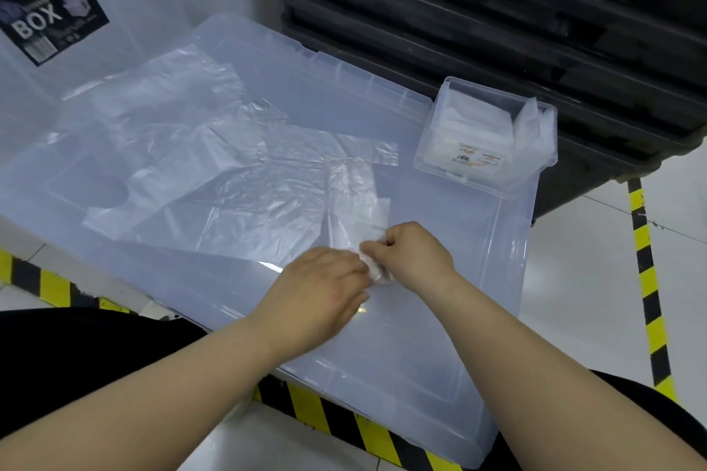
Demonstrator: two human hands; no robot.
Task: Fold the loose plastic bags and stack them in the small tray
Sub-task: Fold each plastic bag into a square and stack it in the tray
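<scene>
Folded bag strip [346, 199], lengthwise near-to-far

An industrial setting, likely a warehouse or factory floor, was indicated: yellow-and-black hazard tape [646, 279] was laid across a pale tiled floor [597, 279], black plastic crates [497, 11] were stacked at the rear, and a large translucent storage bin [421, 356] was set beside another carrying a "BOX" label [53, 13].

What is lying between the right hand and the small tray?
In the head view, only bare translucent lid lies between the right hand and the small tray. The plastic bag that the hand pinches lies left of that stretch.
</scene>
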